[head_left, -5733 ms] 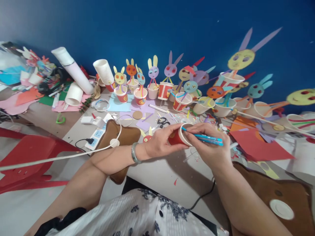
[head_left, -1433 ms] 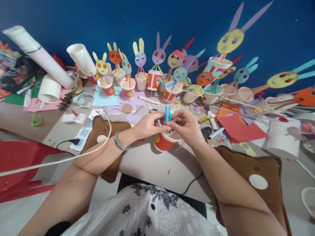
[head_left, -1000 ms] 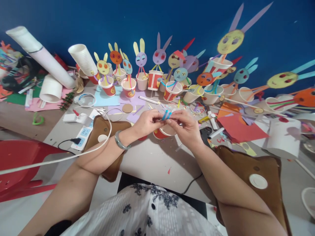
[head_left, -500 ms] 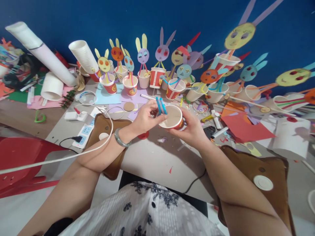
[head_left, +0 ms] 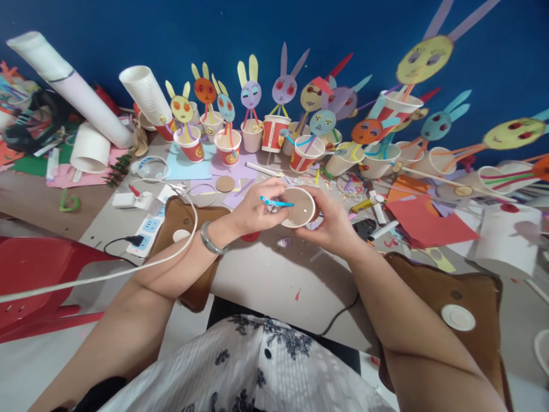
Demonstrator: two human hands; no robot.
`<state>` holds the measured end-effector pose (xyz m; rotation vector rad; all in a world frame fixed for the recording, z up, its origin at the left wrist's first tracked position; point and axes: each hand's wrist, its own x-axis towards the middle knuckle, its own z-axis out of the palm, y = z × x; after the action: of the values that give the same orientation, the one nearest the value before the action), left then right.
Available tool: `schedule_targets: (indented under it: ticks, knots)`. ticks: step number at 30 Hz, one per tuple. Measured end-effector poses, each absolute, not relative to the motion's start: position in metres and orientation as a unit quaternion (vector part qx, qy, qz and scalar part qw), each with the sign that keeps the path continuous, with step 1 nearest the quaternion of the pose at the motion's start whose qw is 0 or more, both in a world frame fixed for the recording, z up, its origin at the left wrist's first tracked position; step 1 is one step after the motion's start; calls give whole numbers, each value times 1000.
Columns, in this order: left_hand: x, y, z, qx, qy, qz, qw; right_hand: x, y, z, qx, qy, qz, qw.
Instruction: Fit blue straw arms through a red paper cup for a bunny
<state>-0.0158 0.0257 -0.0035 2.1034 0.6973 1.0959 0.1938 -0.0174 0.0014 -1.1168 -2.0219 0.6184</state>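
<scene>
My right hand (head_left: 330, 222) is wrapped around the outer side of a paper cup (head_left: 299, 207), whose open mouth tilts up toward me. Between the fingers of my left hand (head_left: 258, 209) are thin blue strips (head_left: 277, 202), pinched together and lying almost level. Their right ends reach over the cup's mouth; whether they touch the inside I cannot tell. A small white dot shows in the cup. Behind my hands stand paper cups with rabbit-faced paper figures, such as a red cup (head_left: 307, 154) with a blue face (head_left: 322, 122).
A power strip (head_left: 150, 228) with plugs lies left, and a white cable (head_left: 128, 265) crosses over my left forearm. Stacked white cups (head_left: 146, 94) lean at the back left. Red paper (head_left: 429, 223) and scraps lie right. Brown cushions (head_left: 446, 309) rest at the table's front edge.
The blue strips have swung from upright to nearly level, their ends now over the cup's mouth. The cup has turned slightly in my right hand.
</scene>
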Motion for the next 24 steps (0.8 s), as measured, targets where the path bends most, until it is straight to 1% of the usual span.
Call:
schedule_targets:
  ticks: [3,9,13,18,24]
  knots:
    - [-17,22,-1,807,256,395,357,194,-17,1,-426,-794,241,361]
    - [-14,18,1,754,285,422,414,193,-15,-5,-422,-781,241,392]
    - [-10,15,-2,721,275,453,446,188,-16,-10,-412,-771,265,407]
    - [-3,9,-11,674,291,509,449,185,-20,-20,-382,-745,342,425]
    - [0,6,-14,654,314,530,438,182,-23,-27,-383,-721,369,444]
